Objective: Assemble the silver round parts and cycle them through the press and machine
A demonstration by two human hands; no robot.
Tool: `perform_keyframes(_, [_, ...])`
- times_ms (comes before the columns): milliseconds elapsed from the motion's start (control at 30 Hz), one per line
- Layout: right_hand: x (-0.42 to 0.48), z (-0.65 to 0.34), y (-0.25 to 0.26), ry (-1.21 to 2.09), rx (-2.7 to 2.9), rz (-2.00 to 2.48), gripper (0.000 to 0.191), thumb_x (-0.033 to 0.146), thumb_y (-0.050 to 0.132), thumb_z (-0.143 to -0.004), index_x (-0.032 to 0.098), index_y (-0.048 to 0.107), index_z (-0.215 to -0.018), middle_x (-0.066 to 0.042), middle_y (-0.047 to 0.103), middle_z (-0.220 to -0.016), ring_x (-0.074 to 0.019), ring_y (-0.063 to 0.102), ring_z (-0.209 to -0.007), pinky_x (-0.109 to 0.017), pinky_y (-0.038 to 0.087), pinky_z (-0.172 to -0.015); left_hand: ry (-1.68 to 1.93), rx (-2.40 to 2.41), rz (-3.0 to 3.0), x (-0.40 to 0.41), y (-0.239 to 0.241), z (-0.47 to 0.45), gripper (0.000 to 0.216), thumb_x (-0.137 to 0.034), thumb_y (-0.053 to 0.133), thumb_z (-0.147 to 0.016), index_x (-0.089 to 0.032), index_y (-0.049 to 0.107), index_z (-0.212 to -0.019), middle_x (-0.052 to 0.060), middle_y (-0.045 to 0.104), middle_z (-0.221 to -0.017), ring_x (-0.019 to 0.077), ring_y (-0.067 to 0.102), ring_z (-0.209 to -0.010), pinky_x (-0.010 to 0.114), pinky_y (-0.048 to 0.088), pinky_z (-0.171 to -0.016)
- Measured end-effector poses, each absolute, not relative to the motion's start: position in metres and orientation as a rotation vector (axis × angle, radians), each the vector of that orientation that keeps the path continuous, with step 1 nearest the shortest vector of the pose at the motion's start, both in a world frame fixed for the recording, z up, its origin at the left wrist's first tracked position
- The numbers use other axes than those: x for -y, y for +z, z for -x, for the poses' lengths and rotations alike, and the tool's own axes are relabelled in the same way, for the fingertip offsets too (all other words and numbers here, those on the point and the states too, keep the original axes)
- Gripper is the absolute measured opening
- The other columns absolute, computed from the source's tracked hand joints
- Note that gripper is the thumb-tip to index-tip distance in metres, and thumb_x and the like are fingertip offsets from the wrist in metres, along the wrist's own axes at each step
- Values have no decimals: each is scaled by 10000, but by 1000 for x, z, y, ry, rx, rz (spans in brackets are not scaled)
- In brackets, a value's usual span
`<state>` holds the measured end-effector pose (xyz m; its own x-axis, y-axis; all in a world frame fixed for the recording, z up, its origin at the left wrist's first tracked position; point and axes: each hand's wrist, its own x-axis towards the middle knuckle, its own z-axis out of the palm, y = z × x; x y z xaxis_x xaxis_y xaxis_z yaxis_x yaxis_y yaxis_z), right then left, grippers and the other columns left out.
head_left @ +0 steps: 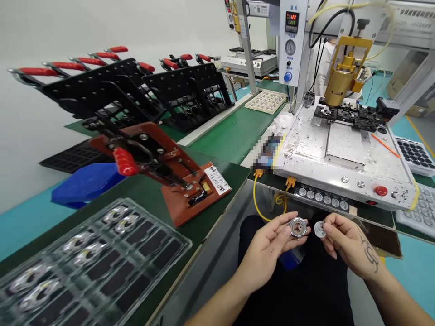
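Note:
Between the thumb and fingers of my left hand (268,246) is a shiny metal watch case (298,227), its round opening facing me. My right hand (350,244) pinches a thin, silvery round disc (320,229) by its edge. The disc is just right of the watch case, with a small gap between them. Both hands are over my lap, in front of the bench edge.
A clear tray (163,262) with several shiny metal parts lies at left. Behind it stands a brown clamp fixture (190,199) with a red handle. At right is a white press machine (306,158); a strip of round discs (318,197) lies under its front edge.

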<state>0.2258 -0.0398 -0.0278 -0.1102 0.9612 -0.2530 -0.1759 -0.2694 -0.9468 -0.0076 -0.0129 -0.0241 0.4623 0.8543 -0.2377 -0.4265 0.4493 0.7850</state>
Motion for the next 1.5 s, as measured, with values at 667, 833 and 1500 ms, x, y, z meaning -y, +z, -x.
perform_keyframes(667, [31,-190,0,1227,1460,1270,265,439,652,-1062,242,620,-887,-46,644,-1150,-207,614,-1017,-305,499,-884,938,-688,-749,22,-17,4,472,-467,796,-973,-197,751,-1357,140,781,-1333,337,755,-1229,496,613,-1114])
perform_keyframes(833, [31,-190,-3,1210,1451,1276,269,427,653,-1064,240,624,-873,-38,652,-1129,-196,618,-986,-292,504,-861,942,-671,-776,23,-17,3,443,-466,776,-990,-210,754,-1352,133,772,-1354,327,750,-1241,474,625,-1102])
perform_keyframes(1500, [35,-189,-13,994,1530,1327,225,369,620,-1086,248,602,-896,-46,634,-1144,-213,625,-1036,-322,496,-860,959,-761,-889,29,-19,-4,476,-496,714,-1023,-195,724,-1392,136,768,-1354,327,755,-1226,493,616,-1116])
